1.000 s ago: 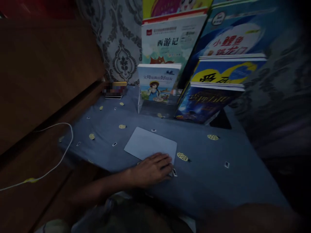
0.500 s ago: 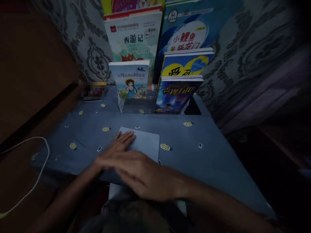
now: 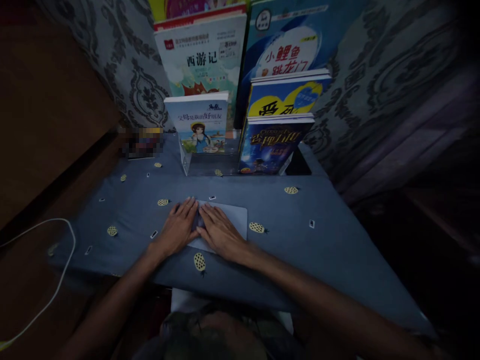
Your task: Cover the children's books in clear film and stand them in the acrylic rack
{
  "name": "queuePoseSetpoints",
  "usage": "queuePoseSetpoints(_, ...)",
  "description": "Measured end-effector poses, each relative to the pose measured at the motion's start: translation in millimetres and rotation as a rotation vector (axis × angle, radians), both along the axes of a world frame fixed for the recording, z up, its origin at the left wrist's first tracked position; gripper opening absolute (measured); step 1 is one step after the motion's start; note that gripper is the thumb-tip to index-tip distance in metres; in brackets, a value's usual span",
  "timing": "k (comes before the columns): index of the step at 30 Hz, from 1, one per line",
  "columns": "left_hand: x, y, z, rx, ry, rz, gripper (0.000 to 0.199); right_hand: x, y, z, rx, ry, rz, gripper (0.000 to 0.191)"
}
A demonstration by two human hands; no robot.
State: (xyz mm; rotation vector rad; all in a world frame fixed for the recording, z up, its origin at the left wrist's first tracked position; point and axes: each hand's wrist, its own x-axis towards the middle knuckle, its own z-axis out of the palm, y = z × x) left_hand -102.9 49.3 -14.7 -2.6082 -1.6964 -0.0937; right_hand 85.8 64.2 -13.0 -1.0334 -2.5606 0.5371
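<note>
A thin, pale bluish-grey rectangular sheet or booklet lies flat on the blue patterned tablecloth. My left hand lies flat over its left part, fingers stretched forward. Beside it, my right hand rests palm down on the middle of the sheet, fingers extended. The two hands nearly touch at the thumbs and fingertips. Neither hand grasps anything. Both palms hide much of the sheet's left half.
Upright books, among them a light blue one and a dark blue one, stand in a clear holder behind the hands. A blurred item lies back left. A white cable hangs at the left.
My right hand has moved forward from near the table's front edge and now lies flat on the sheet beside my left hand. More of the cloth in front shows.
</note>
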Motion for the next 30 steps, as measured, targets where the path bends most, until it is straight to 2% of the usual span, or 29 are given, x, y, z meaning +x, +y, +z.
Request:
queuePoseSetpoints(7,2,0,-6.0,0.091,-0.030,-0.002,0.066,25,3,0.4,0.014,-0.067,-0.073,0.058)
queuePoseSetpoints(17,3,-2,-3.2,0.061,-0.065,-0.003,0.074,83,1,-19.6,0.090,-0.022,-0.145,0.055)
queuePoseSetpoints(30,8,-7,3.1,0.080,-0.035,0.046,0.069,87,-1,-21.7,0.100,-0.022,-0.138,0.053)
